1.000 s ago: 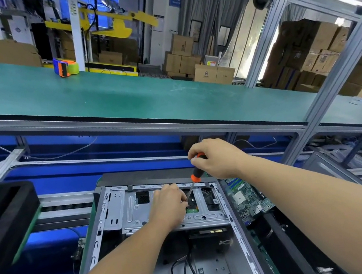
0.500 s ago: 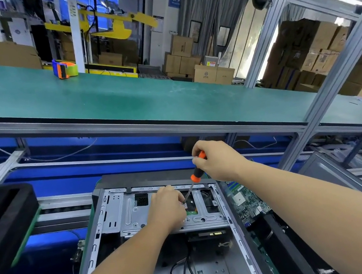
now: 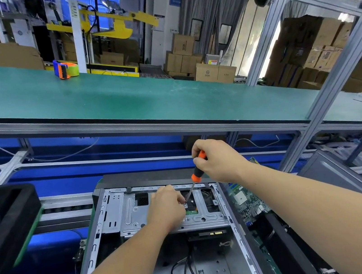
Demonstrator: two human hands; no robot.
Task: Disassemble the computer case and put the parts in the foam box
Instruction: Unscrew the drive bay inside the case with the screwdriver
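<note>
Below a long green conveyor bench, the right hand grips an orange-and-black screwdriver slanted toward seven o'clock, its tip beside the left hand, whose curled fingers seemingly steady a screw on the open, grey-metal computer case at six o'clock.

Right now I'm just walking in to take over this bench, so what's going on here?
A person is taking apart an open computer case lying on the workbench. The right hand grips an orange-and-black screwdriver, its tip down at the metal drive bracket inside the case. The left hand rests on the bracket with its fingers right at the tip. A circuit board lies just right of the case. The bracket is still mounted in the case.
</note>
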